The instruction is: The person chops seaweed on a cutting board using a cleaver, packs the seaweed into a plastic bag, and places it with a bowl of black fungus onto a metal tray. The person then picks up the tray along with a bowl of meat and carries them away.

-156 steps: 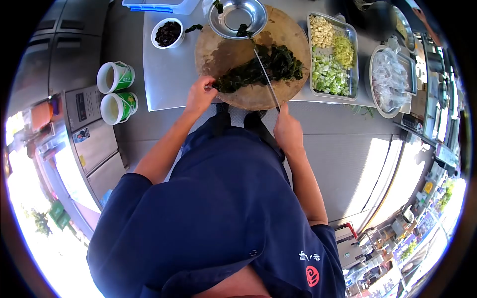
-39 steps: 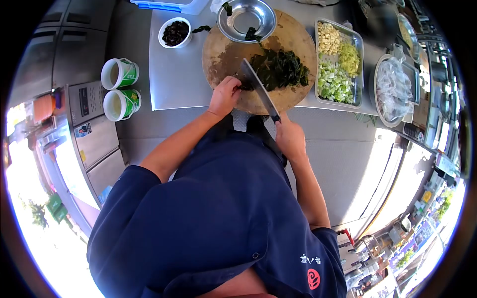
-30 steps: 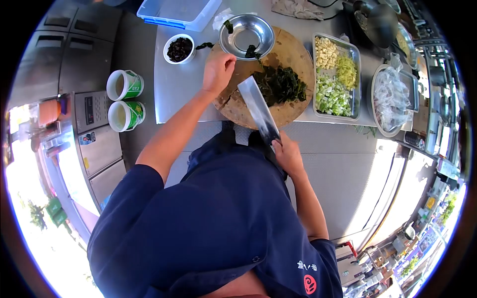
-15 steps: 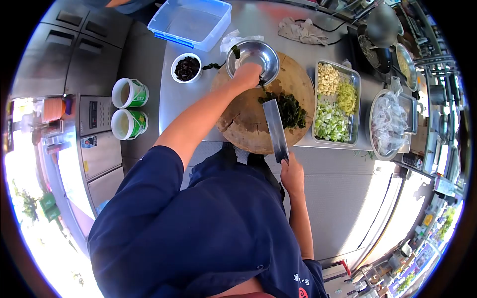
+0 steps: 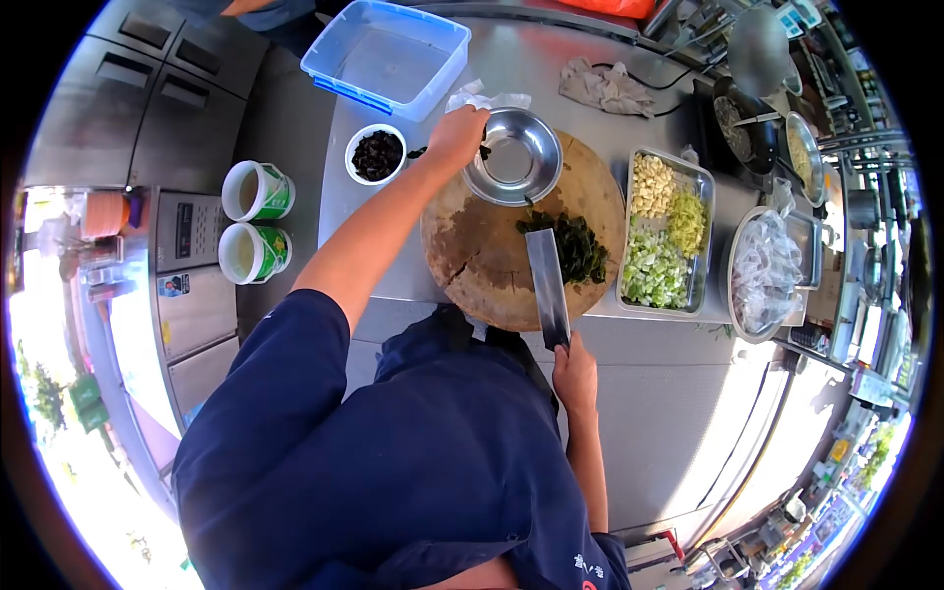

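One left hand (image 5: 460, 136) is at the metal bowl's (image 5: 512, 157) left rim; whether its fingers are pinched together, I cannot tell. Farther right, the right hand (image 5: 575, 374) is wrapped around the cleaver's (image 5: 549, 285) handle, with the dark leafy greens (image 5: 578, 248) beyond it, beside the blade, on the round board (image 5: 467, 261).

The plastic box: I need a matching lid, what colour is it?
The plastic box is translucent blue, clearest in the head view.

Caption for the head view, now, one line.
Left hand at the round steel bowl; right hand holds a broad steel cleaver beside dark leafy greens.
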Demonstrator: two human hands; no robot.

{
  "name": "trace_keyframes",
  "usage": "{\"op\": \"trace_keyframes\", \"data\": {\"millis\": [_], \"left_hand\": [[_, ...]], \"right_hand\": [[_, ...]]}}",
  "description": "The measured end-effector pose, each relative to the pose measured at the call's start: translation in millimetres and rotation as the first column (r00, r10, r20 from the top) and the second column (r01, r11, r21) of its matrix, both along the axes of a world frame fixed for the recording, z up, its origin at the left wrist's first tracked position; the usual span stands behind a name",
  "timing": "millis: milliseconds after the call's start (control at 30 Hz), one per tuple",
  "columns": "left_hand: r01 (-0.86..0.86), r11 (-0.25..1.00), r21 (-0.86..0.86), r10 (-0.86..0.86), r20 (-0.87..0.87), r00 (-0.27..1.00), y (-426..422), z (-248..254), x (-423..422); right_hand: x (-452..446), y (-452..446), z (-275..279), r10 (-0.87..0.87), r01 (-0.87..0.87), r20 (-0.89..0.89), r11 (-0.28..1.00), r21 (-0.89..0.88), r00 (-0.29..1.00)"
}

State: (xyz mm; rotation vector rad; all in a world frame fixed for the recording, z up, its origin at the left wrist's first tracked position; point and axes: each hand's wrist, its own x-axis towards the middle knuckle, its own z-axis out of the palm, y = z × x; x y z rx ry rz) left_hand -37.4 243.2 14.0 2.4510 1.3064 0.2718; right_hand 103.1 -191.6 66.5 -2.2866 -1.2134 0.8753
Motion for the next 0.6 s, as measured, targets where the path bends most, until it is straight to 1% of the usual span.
{"op": "trace_keyframes", "data": {"millis": [67, 100, 167, 300, 367, 400, 433, 467, 500, 533, 567, 600], "left_hand": [[0.104, 0.993, 0.063, -0.102, -0.034, 0.994, 2, -1, -7], [0.106, 0.993, 0.058, -0.104, -0.036, 0.994, 2, 2, -11], [0.214, 0.973, 0.087, -0.202, -0.133, 0.970, 9, 10, -15], [0.239, 0.958, 0.159, -0.225, -0.102, 0.969, 18, 12, -24], [0.174, 0.966, 0.190, -0.184, 0.040, 0.982, 18, 12, -26], [0.175, 0.967, 0.183, -0.185, 0.040, 0.982, 11, 18, -26], [0.107, 0.979, 0.176, -0.145, 0.217, 0.965, 4, 30, -25], [0.042, 0.987, 0.157, -0.101, 0.385, 0.917, -4, 43, -24], [0.046, 0.987, 0.152, -0.102, 0.382, 0.918, -16, 53, -24], [0.026, 1.000, -0.003, -0.022, 0.480, 0.877, -29, 64, -24], [0.024, 0.987, -0.159, 0.070, 0.561, 0.825, -43, 74, -22], [0.032, 0.986, -0.166, 0.068, 0.560, 0.826, -60, 84, -20]], "right_hand": [[-2, -2, -1, -0.024, 0.024, 0.004, 1.000, -0.010, 1.000], [-3, -4, -1, -0.026, 0.026, 0.002, 1.000, -0.015, 1.000], [-2, -3, -2, -0.026, 0.026, -0.010, 1.000, 0.009, 1.000], [-1, 1, 0, -0.020, 0.020, -0.007, 1.000, 0.013, 1.000], [1, -4, -7, -0.013, 0.013, -0.002, 1.000, 0.007, 1.000], [1, -7, -5, -0.013, 0.013, -0.004, 1.000, 0.000, 1.000], [2, -5, -4, -0.007, 0.007, -0.002, 1.000, 0.002, 1.000], [3, -3, -3, -0.002, 0.002, -0.001, 1.000, 0.003, 1.000], [2, -4, -3, -0.006, 0.006, -0.005, 1.000, -0.002, 1.000], [2, -4, -3, -0.002, 0.002, -0.012, 1.000, -0.015, 1.000], [4, -3, -4, -0.002, 0.002, -0.017, 1.000, -0.028, 1.000], [5, -4, -4, -0.010, 0.009, -0.017, 0.999, -0.035, 1.000]]}}
